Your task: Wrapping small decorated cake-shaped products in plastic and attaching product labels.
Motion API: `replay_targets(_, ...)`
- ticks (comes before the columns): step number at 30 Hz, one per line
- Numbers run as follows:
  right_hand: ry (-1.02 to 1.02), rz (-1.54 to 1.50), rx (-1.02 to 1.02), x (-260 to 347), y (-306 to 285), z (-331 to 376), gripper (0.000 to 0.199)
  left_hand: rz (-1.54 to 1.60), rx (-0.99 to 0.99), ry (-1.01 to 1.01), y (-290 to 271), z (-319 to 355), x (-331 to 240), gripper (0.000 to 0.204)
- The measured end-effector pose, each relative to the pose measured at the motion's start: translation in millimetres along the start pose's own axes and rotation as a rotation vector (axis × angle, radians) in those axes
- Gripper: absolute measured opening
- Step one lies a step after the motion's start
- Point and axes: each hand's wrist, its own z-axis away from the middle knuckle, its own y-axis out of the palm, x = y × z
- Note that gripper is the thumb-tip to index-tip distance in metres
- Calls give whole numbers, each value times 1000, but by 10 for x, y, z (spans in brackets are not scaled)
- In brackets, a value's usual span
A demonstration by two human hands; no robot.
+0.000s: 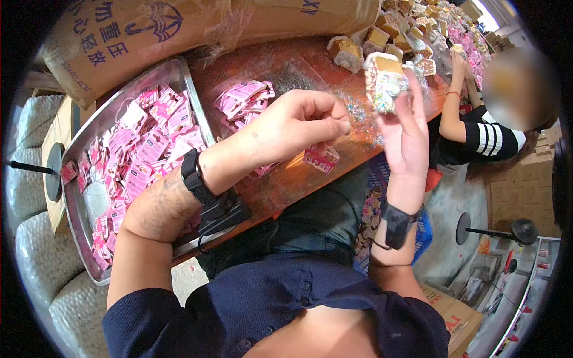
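Note:
My right hand (406,128) holds up a small block (385,77), tan on one face, with white edging and coloured sprinkles; its exact kind I cannot make out. To its left, above the table, my left hand (313,122) is closed, thumb against curled fingers. Whatever those fingers may grip is hidden. Just below them shows a pink printed card (322,157); whether the hand touches it I cannot tell. A pile of similar pink cards (242,98) lies on the table beyond my left wrist.
A metal tray (194,98) of pink cards stands at left, before a large cardboard box (197,30). Sprinkled blocks (346,52) heap at the far right of the reddish table (268,206). A co-worker (477,128) sits at right. A blue basket (424,235) stands below.

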Motion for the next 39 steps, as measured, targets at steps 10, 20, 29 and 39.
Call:
replay_targets(10,279,-665,110,24,262,374,70,66,8,81,112,69,-146,15)
replay_targets(20,198,-577,51,134,425,493,61,-197,-134,284,188,188,-246,15)
replay_targets(29,120,-403,-21,150,523,527,61,-325,-194,370,216,179,-221,15)
replay_targets(39,-91,-262,-167,74,491,544,84,-585,-254,618,165,132,-187,13)
